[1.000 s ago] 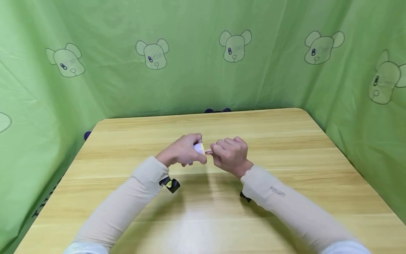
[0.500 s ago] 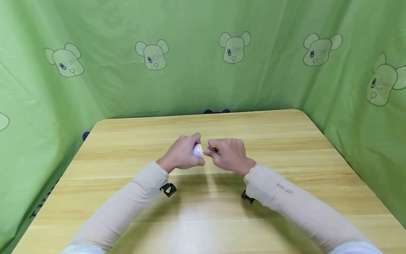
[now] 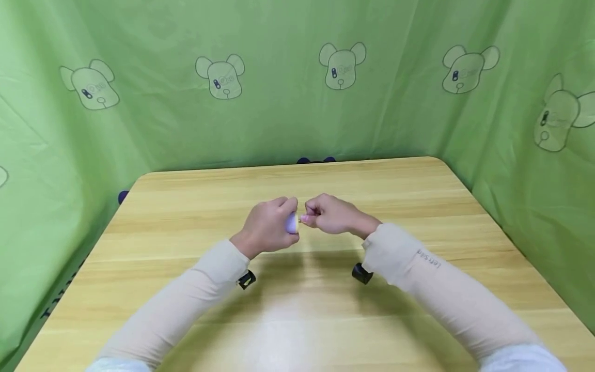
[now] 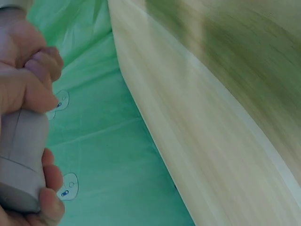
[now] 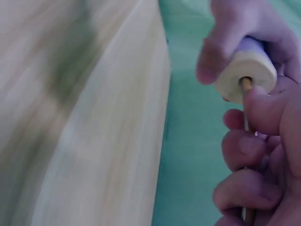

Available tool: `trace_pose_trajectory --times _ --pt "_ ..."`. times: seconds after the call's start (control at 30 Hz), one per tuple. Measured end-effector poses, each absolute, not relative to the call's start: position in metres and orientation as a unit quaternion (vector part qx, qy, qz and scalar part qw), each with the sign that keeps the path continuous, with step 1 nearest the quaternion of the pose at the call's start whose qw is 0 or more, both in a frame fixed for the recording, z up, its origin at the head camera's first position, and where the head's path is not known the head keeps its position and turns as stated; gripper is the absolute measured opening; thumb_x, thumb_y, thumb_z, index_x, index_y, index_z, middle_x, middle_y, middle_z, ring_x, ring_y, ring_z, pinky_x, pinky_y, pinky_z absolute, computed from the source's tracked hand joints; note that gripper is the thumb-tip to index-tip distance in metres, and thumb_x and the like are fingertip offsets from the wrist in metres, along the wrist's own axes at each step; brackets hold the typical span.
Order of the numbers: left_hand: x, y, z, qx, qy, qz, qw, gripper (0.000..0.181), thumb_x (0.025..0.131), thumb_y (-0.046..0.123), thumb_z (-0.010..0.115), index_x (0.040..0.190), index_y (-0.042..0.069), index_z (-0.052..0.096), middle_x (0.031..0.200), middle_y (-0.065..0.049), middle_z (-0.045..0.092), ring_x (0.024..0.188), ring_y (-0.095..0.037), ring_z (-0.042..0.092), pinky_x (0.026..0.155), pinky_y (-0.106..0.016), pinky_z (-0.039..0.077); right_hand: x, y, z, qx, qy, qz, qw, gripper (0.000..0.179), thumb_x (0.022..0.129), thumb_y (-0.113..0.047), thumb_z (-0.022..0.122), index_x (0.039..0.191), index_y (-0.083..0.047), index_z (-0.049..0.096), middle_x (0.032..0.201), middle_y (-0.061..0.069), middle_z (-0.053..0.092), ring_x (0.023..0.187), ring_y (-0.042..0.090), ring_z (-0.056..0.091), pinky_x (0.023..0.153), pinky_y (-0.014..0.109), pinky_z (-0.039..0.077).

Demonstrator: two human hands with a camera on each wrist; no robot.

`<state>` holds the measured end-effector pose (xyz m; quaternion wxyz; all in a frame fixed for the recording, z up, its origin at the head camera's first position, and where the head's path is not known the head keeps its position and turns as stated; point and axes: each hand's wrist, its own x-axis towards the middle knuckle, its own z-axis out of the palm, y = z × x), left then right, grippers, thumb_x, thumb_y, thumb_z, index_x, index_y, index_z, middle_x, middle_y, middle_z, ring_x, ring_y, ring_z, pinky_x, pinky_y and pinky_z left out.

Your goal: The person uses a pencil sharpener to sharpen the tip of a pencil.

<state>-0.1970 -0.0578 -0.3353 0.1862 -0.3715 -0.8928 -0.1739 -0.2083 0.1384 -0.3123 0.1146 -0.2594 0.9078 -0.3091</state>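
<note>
My left hand (image 3: 267, 227) grips a lavender pencil sharpener (image 3: 291, 223) above the table, its cream round end facing right. In the left wrist view its smooth body (image 4: 23, 146) lies between thumb and curled fingers. My right hand (image 3: 337, 214) pinches a thin pencil (image 5: 247, 84), the thumb close to the sharpener's end. The right wrist view shows the pencil's tip end inside the hole in the cream face (image 5: 230, 81). Its shaft runs back under the curled fingers (image 5: 242, 148), which hide much of it.
A light wood-grain table (image 3: 297, 320) lies below both hands. Green curtains (image 3: 279, 124) printed with bear heads hang behind it and at both sides. Black wrist cameras (image 3: 362, 274) sit under the sleeved forearms.
My right hand has turned about the pencil, its wrist swinging outward and up. The hands have come slightly closer together, with less pencil showing between them. My left hand keeps its grip on the sharpener.
</note>
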Motion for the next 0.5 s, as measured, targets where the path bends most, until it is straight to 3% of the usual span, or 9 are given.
trace_pose_trajectory --times 0.1,0.2,0.3,0.4,0.5 --pt "-0.201 -0.057 -0.332 -0.347 -0.903 -0.200 0.159 0.041 0.066 0.021 0.082 0.092 0.008 0.053 0.078 -0.004 0.057 0.062 -0.016 0.055 0.051 -0.028 0.048 -0.208 0.140 -0.311 -0.275 0.918 -0.279 0.059 0.022 0.096 -0.023 0.061 0.075 -0.015 0.060 0.061 -0.005 0.049 0.052 0.011 0.041 0.048 0.028 0.032" --pt "-0.205 -0.058 -0.327 -0.300 -0.918 -0.244 0.089 0.042 0.069 0.022 0.083 0.096 0.008 0.055 0.080 -0.004 0.058 0.066 -0.017 0.056 0.054 -0.027 0.048 -0.206 0.139 -0.319 -0.302 0.918 -0.253 -0.039 0.010 0.094 -0.023 0.065 0.091 -0.014 0.069 0.073 -0.006 0.060 0.058 0.011 0.050 0.053 0.029 0.041" --pt "-0.209 -0.060 -0.321 -0.265 -0.922 -0.284 0.019 0.043 0.071 0.025 0.084 0.097 0.009 0.054 0.081 -0.005 0.059 0.069 -0.019 0.058 0.055 -0.027 0.049 -0.205 0.141 -0.331 -0.340 0.896 -0.240 -0.156 0.011 0.089 -0.017 0.071 0.098 -0.010 0.070 0.082 -0.003 0.067 0.067 0.012 0.060 0.061 0.032 0.044" --pt "-0.213 -0.063 -0.316 -0.248 -0.912 -0.326 -0.030 0.042 0.070 0.026 0.084 0.094 0.010 0.053 0.081 -0.006 0.059 0.070 -0.020 0.058 0.055 -0.028 0.050 -0.205 0.145 -0.344 -0.366 0.859 -0.211 -0.290 0.012 0.084 -0.012 0.075 0.095 -0.009 0.070 0.084 0.000 0.069 0.072 0.016 0.064 0.065 0.036 0.042" --pt "-0.214 -0.065 -0.310 -0.238 -0.892 -0.374 -0.088 0.041 0.070 0.025 0.084 0.092 0.009 0.053 0.082 -0.008 0.059 0.066 -0.020 0.057 0.050 -0.028 0.048 -0.207 0.147 -0.358 -0.378 0.800 -0.184 -0.428 0.006 0.087 -0.013 0.071 0.092 -0.009 0.072 0.080 0.003 0.069 0.069 0.021 0.063 0.067 0.041 0.040"
